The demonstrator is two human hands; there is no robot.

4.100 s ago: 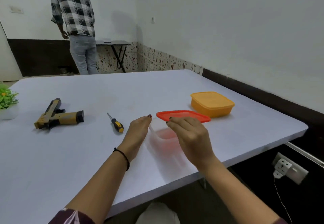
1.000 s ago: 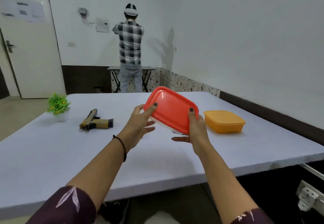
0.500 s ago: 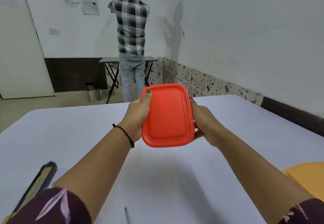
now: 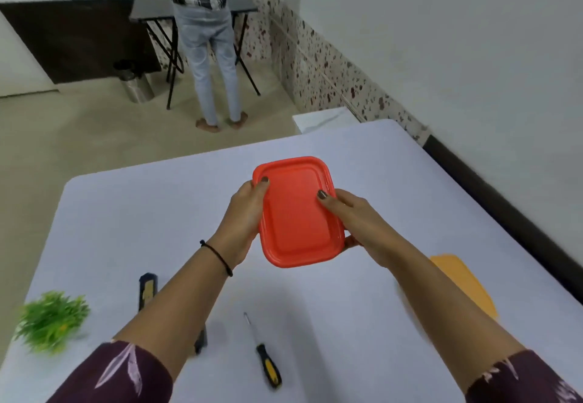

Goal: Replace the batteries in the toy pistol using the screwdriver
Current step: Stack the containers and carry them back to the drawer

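While the pistol (image 4: 147,289) is lying flat on the table (image 4: 120,207) at the left, mostly hidden under the left forearm and just beside a fuzzy green plant (image 4: 50,319), the person is holding a red-lidded box (image 4: 298,212) up over the table's middle. The left hand (image 4: 244,216) is clamping one long edge, thumb pressing on the lid; the right hand (image 4: 356,219) is clamping the other, thumb on top and fingers curling beneath. The screwdriver (image 4: 266,360), a thin steel shaft in a black and yellow handle, is lying untouched near the front edge. Prying the snug lid in mid-air is probably risking a sudden pop, with anything inside spilling and rolling off the smooth tabletop. The lid is looking glossy, rigid and round-cornered. At the right, a yellow box (image 4: 460,279) is sitting partly behind the right forearm.
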